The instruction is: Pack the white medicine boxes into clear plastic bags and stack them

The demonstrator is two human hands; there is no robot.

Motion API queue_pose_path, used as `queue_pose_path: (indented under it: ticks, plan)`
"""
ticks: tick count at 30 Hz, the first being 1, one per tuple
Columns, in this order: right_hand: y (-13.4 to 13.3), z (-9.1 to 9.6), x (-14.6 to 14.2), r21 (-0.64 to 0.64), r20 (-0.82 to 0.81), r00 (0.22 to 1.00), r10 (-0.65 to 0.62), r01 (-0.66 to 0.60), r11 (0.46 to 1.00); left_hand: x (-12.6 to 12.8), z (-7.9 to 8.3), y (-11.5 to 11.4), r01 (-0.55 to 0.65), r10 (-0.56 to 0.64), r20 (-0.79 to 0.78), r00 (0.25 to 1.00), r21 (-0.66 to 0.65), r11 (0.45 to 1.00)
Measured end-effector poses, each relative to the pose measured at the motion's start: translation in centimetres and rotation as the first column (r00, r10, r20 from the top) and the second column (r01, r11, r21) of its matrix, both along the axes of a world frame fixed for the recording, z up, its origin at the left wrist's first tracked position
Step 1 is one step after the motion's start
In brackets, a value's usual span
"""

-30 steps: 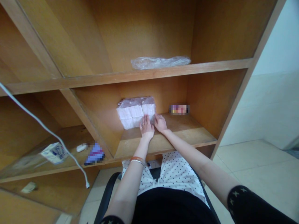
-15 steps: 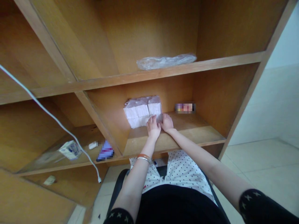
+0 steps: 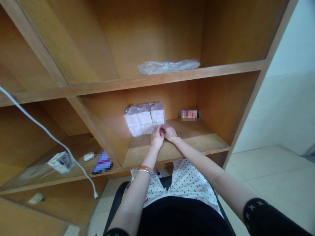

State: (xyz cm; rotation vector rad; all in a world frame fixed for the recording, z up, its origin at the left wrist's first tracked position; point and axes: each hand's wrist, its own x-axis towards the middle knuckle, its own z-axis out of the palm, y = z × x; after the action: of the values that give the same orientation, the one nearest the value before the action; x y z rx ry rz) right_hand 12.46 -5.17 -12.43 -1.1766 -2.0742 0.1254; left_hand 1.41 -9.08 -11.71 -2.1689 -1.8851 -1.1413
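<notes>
Grip is hard for me to read from here: the left hand (image 3: 156, 138) and right hand (image 3: 169, 132) curl together, and I cannot tell whether they are clenched. On the wooden shelf (image 3: 177, 149), they touch the lower front corner of the stack of white packets (image 3: 144, 118).

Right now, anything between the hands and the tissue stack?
Nothing visible. The left hand and right hand are at the stack's lower front edge, and their fingers seem to touch the tissue stack. Nothing lies between them on the shelf.
</notes>
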Motion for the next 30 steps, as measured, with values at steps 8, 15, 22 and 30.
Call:
queue_pose_path:
  ticks: [8,15,22,30]
  plan:
    - [0.07,0.07,0.2,-0.047,0.003,1.0,-0.008,0.008,0.999,0.04,0.14,0.06,-0.031,0.033,0.027,0.999,-0.073,0.997]
    - [-0.27,0.34,0.22,-0.113,0.026,1.0,-0.017,0.02,0.993,0.09,0.3,0.01,-0.031,0.035,0.027,0.999,-0.135,0.99]
    - [-0.15,0.19,0.24,-0.182,0.065,0.998,-0.011,0.022,0.983,-0.05,0.13,0.34,-0.056,0.056,-0.006,0.998,-0.227,0.972]
    - [-0.03,0.06,0.2,-0.225,0.072,0.997,-0.013,0.029,0.974,-0.23,-0.35,0.73,-0.077,0.064,-0.056,0.996,-0.265,0.961]
